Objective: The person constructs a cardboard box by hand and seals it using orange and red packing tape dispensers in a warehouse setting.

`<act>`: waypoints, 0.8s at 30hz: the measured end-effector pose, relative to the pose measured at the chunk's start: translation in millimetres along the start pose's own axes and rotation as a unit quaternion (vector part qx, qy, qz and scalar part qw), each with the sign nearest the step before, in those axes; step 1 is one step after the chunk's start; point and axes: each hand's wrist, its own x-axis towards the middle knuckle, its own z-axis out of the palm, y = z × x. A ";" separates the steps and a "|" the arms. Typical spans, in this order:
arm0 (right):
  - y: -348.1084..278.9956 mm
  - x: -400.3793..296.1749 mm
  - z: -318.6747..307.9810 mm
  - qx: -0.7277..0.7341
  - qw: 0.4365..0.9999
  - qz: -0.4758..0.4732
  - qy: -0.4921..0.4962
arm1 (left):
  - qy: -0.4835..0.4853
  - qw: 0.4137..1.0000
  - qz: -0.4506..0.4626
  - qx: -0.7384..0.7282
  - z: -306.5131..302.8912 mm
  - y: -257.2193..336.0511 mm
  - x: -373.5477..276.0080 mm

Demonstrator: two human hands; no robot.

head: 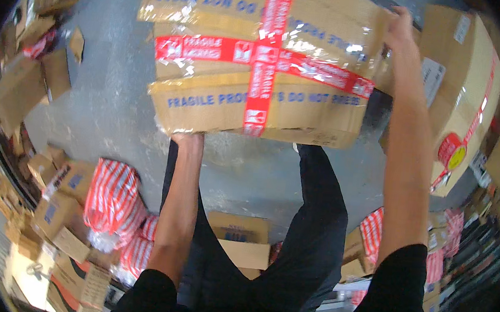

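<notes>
A large cardboard box (212, 72) is held up above the floor in front of me. Red fragile tape crosses its top, clear tape covers much of it, and blue print warns that it is fragile. My left hand (187, 138) supports the near left corner from below, its fingers hidden under the box. At the far right corner, my right hand (399, 28) grips the edge, with part of its fingers hidden.
At the right stands a big carton (456, 94) with a roll of red tape (452, 151) against it. Red-and-white striped bags (114, 197) and smaller boxes (55, 214) are heaped at the lower left. An open box (243, 253) lies behind my legs. Cardboard (19, 91) lies at the left.
</notes>
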 end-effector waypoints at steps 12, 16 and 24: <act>5.0 -40.5 -19.6 -0.088 0.959 -0.113 0.243 | 0.011 1.000 -0.022 -0.009 49.8 -7.1 35.3; 59.7 -131.4 -47.1 -0.149 0.959 -0.118 0.211 | 0.049 0.998 -0.029 -0.017 42.3 -21.5 30.9; 216.3 -571.0 63.9 -0.512 0.815 0.252 0.101 | -0.142 0.908 -0.049 0.391 -49.6 50.8 85.2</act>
